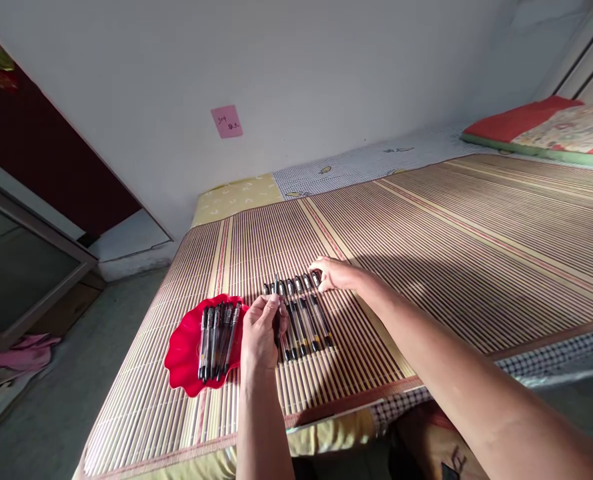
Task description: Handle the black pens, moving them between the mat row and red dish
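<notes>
My left hand [265, 325] is closed around a black pen [276, 285], whose narrow end points away from me. At the far end of a row of black pen caps [299, 285], my right hand [333, 274] has its thumb and fingers curled about the rightmost pen cap [317, 279]. Below the caps, several clear-barrelled pens [307, 321] lie side by side, apart from the caps; my left hand partly hides the leftmost ones. To the left, a red scalloped plate [181, 347] bears several capped black pens [219, 340].
A striped bamboo mat [426, 240] covers the bed, its front edge close to me. Folded red and floral bedding [531, 127] lies at the far right. A pink note [227, 121] is stuck on the wall. The floor [101, 347] shows at left.
</notes>
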Motion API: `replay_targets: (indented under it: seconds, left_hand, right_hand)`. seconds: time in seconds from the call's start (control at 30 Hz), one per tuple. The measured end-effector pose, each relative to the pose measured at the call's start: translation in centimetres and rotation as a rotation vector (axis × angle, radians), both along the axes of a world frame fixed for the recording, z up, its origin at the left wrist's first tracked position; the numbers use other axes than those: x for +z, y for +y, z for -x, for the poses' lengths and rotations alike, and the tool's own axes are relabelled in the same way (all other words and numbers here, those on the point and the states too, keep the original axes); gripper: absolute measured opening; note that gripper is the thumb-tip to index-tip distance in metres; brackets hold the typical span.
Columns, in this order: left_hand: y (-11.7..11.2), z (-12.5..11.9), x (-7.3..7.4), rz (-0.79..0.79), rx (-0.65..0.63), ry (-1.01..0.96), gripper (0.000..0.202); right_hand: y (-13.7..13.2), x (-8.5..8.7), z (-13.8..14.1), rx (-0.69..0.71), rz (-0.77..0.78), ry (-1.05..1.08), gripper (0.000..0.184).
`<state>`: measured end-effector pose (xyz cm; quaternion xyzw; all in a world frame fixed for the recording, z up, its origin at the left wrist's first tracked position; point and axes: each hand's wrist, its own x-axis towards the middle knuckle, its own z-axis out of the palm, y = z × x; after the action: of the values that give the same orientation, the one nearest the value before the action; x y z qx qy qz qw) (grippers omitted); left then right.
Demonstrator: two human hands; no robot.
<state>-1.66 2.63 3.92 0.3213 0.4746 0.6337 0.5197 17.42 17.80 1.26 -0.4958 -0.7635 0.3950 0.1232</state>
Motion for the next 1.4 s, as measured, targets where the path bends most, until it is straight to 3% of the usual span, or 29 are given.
replay_targets:
  seconds: [0.33,0.77,0.87,0.97,1.07,1.17,1.3,1.4]
  left_hand:
    - [0.1,0.0,-0.6,0.002,-0.015,0.003,0.054]
    - [0.2,-0.1,-0.7,0.016,-0.013,-0.003,0.052]
    - [0.3,-0.1,-0.9,-0.012,0.0,0.014,0.05]
    - [0.5,-0.1,-1.4,-0.048,0.009,0.059,0.046]
    - [0.6,-0.4,-1.7,-0.096,0.039,0.151,0.041]
    - [0.5,-1.1,-1.7,-0.151,0.127,0.284,0.036]
    - [0.1,-2.3,-1.0,-0.179,0.298,0.505,0.024]
    - [-0.2,-2.7,-0.6,-0.191,0.341,0.518,0.022]
  right_hand:
    - [0.3,-0.8,-0.4,0.012,-0.022,0.026,0.065]
    - [-0.5,0.1,-0.4,-0.011,-0.104,0.007,0.069]
    - [-1.9,0.7,0.0,-0.1,-0.179,0.224,0.045]
    - [-4.5,1.8,1.2,-0.067,-0.122,0.576,0.02]
    - [-7.3,2.6,2.9,-0.034,0.028,0.827,0.034]
    - [-9.1,2.8,4.4,-0.175,0.097,0.966,0.041]
    - [-9.7,2.6,5.4,-0.292,0.185,1.094,0.039]
    - [-9.7,2.5,5.4,-0.297,0.181,1.146,0.035]
